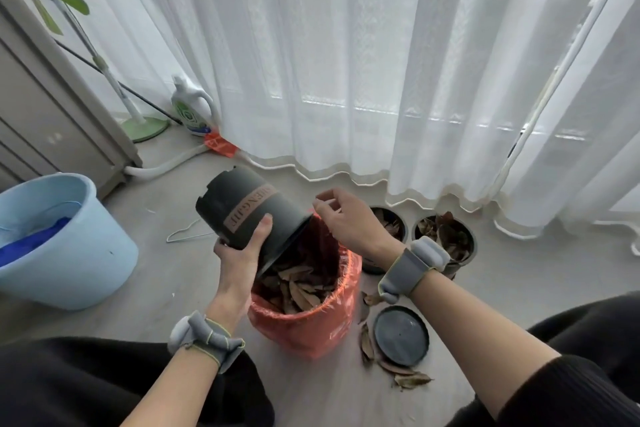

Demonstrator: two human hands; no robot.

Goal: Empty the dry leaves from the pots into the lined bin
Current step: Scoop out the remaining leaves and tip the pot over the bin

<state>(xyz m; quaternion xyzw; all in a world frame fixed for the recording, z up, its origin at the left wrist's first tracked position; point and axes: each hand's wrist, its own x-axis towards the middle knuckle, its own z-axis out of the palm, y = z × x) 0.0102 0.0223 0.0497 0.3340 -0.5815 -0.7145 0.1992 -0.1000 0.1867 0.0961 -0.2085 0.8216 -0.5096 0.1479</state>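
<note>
A black plastic pot (239, 204) with a brown label is tipped mouth-down over the bin (311, 329), which is lined with an orange-red bag. My left hand (244, 248) grips the pot's side from below. Dry brown leaves (298, 288) lie heaped inside the bin under the pot's mouth. My right hand (346, 218) hovers just right of the pot's rim, fingers loosely curled, holding nothing. Two more black pots stand behind the bin: one (391, 222) partly hidden by my right wrist, the other (446, 236) full of dry leaves.
A black saucer (401, 334) lies on the floor right of the bin with loose leaves (394, 367) around it. A light blue bucket (69, 243) with blue cloth stands at left. A wire hanger (187, 232), detergent bottle (192, 107) and white curtain (346, 62) lie beyond.
</note>
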